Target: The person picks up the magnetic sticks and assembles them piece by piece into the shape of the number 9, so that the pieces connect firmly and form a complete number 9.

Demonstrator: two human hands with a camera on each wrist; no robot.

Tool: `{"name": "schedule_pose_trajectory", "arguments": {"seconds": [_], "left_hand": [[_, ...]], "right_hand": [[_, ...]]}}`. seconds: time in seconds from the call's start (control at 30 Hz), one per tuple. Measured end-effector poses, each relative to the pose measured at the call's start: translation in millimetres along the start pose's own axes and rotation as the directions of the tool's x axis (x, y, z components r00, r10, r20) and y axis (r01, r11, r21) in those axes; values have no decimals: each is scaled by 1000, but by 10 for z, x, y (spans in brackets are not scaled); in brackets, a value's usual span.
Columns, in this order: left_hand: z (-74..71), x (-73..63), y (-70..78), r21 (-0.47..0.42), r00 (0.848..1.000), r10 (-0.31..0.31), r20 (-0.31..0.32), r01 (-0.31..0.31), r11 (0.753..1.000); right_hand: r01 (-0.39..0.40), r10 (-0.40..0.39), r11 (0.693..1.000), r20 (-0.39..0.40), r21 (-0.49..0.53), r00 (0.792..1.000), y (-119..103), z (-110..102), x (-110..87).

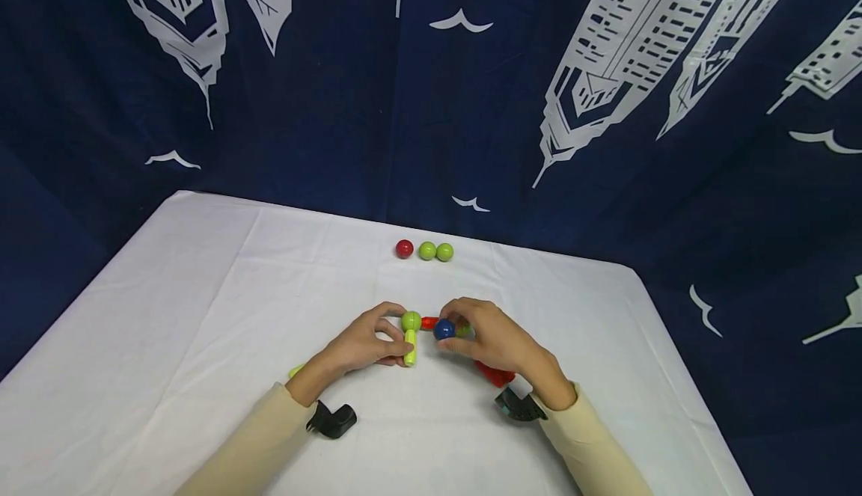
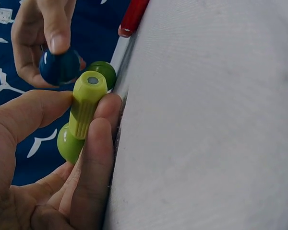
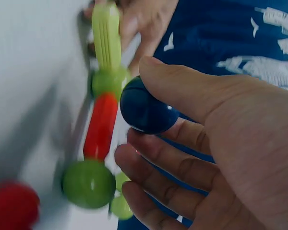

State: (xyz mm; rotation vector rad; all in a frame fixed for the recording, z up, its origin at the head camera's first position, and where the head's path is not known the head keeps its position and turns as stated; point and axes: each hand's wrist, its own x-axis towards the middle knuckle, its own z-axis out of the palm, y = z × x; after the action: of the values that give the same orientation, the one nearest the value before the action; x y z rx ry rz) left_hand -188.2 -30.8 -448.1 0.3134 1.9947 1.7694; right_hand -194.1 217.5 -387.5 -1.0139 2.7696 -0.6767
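My left hand (image 1: 367, 343) pinches a yellow-green ribbed rod (image 2: 84, 108) between thumb and fingers. A grey spot marks the rod's free end; its other end meets a green ball (image 1: 411, 321). From that ball a red rod (image 3: 102, 127) runs to a second green ball (image 3: 89, 183), partly hidden behind my right hand in the head view. My right hand (image 1: 494, 339) holds a glossy blue ball (image 3: 146, 106) between thumb and index finger, the other fingers spread loosely. In the right wrist view, the blue ball appears beside the joined pieces; whether it touches them I cannot tell.
At the far side of the white table (image 1: 222, 294) sit a red ball (image 1: 404, 248) and two green balls (image 1: 436, 251). Red pieces (image 1: 494, 374) lie under my right wrist. Something yellow-green (image 1: 295, 370) shows beside my left wrist. A dark blue patterned cloth (image 1: 337, 107) hangs behind.
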Motion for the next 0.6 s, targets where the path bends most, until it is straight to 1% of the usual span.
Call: {"name": "schedule_pose_trajectory", "arguments": {"seconds": [0.1,0.23,0.33,0.6], "left_hand": [[-9,5,0,1,1000,15,2,-15,1000],[-11,7,-7,6,1000,18,-2,-18,1000],[-7,3,-12,8,1000,18,0,-18,1000],[-6,8,-20,6,1000,27,7,-27,1000]], "right_hand": [[13,-12,1000,26,-16,1000,-100,62,-29],[-3,6,999,49,-53,999,-203,153,-56],[-8,11,998,53,-66,999,-249,220,-76],[-17,19,998,49,-53,999,-346,341,-82]]}}
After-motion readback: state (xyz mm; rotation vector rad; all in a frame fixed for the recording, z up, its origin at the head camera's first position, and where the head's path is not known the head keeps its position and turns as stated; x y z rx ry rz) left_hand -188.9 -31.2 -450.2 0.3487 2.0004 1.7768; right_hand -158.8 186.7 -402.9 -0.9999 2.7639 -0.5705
